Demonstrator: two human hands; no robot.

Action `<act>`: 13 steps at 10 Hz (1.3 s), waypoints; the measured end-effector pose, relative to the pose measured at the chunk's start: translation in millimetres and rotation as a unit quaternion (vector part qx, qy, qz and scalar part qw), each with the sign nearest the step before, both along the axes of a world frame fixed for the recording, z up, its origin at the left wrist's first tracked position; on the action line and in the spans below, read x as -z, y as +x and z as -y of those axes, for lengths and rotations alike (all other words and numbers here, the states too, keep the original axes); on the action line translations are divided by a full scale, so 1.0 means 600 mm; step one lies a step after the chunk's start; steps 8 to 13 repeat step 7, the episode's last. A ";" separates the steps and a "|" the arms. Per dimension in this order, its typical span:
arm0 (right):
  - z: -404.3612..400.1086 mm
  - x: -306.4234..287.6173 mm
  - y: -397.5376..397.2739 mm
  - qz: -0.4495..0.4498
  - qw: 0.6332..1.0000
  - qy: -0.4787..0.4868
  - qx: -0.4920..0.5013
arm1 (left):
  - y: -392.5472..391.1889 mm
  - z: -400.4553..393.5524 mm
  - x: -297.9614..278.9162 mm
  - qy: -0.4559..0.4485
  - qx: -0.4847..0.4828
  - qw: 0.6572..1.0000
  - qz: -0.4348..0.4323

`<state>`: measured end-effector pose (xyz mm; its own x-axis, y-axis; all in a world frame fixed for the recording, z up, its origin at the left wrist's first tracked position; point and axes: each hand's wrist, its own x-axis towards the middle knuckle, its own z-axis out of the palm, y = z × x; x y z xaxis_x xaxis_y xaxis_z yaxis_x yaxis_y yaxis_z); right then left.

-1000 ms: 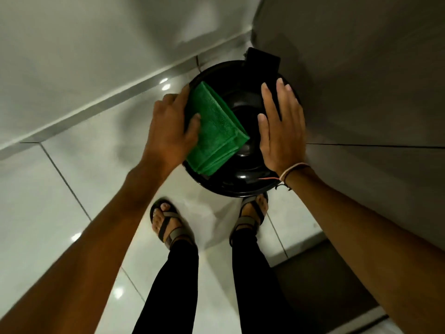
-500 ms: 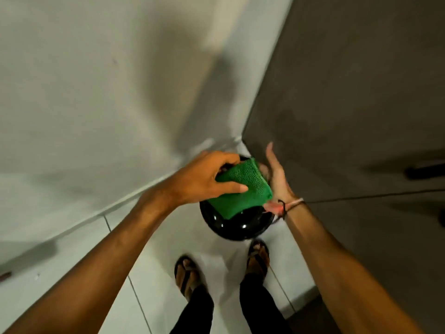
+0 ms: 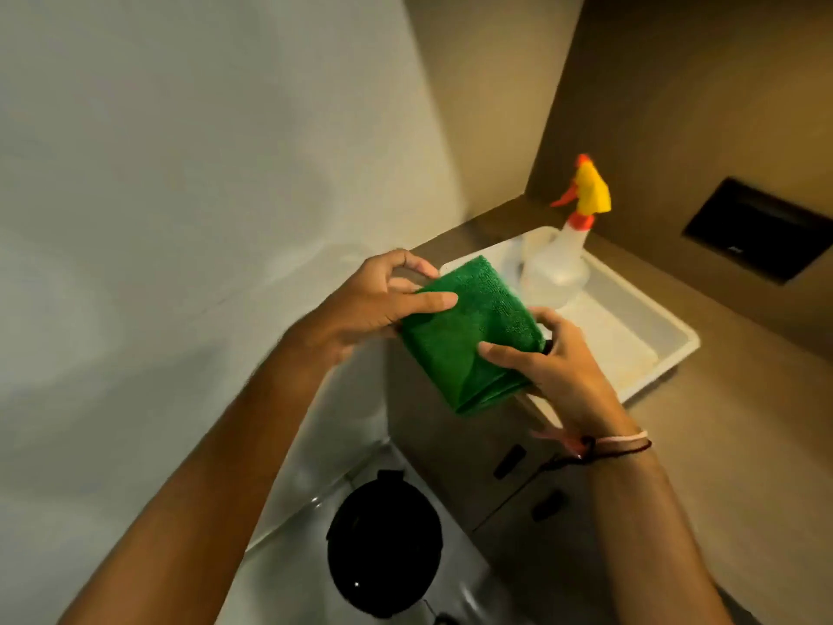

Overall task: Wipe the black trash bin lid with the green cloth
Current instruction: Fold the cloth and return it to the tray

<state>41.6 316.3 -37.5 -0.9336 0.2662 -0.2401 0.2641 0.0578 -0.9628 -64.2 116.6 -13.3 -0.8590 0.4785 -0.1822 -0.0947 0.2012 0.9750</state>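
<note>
The folded green cloth (image 3: 469,336) is held up at counter height between both hands. My left hand (image 3: 378,300) grips its upper left edge, thumb on top. My right hand (image 3: 554,363) holds its lower right side, fingers curled over the fold. The round black trash bin lid (image 3: 383,543) is far below on the floor, in the corner between the wall and the cabinet, with nothing touching it.
A white tray (image 3: 649,345) sits on the brown counter (image 3: 743,421) behind the cloth, with a clear spray bottle (image 3: 559,259) with a yellow and orange trigger in it. A cabinet front (image 3: 455,457) drops below the counter. A pale wall is on the left.
The view has risen from the bin to the counter. Both hands have lifted off the lid, and the cloth, held by my left hand alone before, is now in both.
</note>
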 end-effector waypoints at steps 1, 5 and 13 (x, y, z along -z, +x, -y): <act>-0.089 -0.011 0.005 0.051 0.988 0.139 0.038 | 0.001 -0.085 0.014 0.027 0.042 0.998 0.035; -0.203 0.057 -0.027 0.161 0.840 0.514 -0.063 | 0.009 -0.283 0.137 -0.279 0.108 0.907 -0.296; -0.177 0.045 -0.024 0.192 0.780 0.586 -0.102 | 0.022 -0.263 0.109 -0.423 0.194 0.814 -0.349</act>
